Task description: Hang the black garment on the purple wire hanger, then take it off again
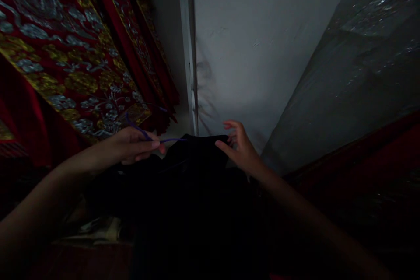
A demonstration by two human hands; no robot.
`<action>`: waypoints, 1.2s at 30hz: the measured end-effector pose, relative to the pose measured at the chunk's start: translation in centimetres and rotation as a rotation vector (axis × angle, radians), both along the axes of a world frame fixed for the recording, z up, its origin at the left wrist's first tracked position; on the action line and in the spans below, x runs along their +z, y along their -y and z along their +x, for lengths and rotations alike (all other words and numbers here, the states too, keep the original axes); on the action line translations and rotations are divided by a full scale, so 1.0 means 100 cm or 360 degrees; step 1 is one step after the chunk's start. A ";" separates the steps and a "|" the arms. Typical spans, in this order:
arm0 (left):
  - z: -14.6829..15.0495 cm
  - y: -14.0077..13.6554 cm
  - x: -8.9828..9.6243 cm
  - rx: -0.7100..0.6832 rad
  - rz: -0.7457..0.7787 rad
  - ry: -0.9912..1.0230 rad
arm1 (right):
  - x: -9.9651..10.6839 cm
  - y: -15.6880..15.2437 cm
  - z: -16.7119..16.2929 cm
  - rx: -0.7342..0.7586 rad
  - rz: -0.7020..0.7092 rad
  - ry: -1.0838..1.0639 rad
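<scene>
Between the thumb and fingers of my left hand [141, 144] is a thin purple cord [138, 127]. One part of the cord curves up and back over the hand; the other runs right toward the black cloth [200, 153]. My right hand [241, 148] is at the upper right edge of that cloth, its thumb and fingers apart and bent, with nothing visible in it. Whether its fingertips touch the cloth cannot be made out. The cloth is too dark to show its folds or kind.
Red fabric with gold and silver embroidery [82, 65] hangs at the left. A pale wall [256, 43] with a narrow vertical strip [190, 52] stands ahead. Shiny translucent sheeting [354, 61] slants down the right side, above dark red material [367, 166]. A pale object lies low at left.
</scene>
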State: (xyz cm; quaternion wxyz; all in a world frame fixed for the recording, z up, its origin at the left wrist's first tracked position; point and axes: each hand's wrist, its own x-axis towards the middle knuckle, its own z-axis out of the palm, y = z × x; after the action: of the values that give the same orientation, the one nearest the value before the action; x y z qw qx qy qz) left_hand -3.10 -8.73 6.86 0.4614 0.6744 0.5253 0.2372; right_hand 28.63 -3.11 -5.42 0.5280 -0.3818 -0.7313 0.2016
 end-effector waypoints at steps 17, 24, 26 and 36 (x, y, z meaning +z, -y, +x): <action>-0.003 -0.049 -0.071 0.0313 0.2134 -0.0768 | 0.100 -0.067 0.002 -0.0129 -0.0262 -0.0900; 0.028 -0.054 -0.133 -0.0298 0.1210 -0.1154 | 0.051 -0.041 0.037 -0.0220 -0.0392 -0.1143; 0.038 -0.052 -0.151 -0.0313 0.1214 -0.1111 | 0.032 -0.029 0.042 -0.0225 -0.0472 -0.1124; 0.076 -0.058 -0.198 -0.0024 0.0947 -0.0659 | 0.006 -0.065 0.059 -0.0458 -0.0400 -0.1103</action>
State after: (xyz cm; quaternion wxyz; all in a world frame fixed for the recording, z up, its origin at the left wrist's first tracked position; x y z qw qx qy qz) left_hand 4.52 -2.93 -12.91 0.1306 0.8167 0.5107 0.2347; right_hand 34.53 3.34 -4.78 0.7156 -0.4513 -0.4183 0.3306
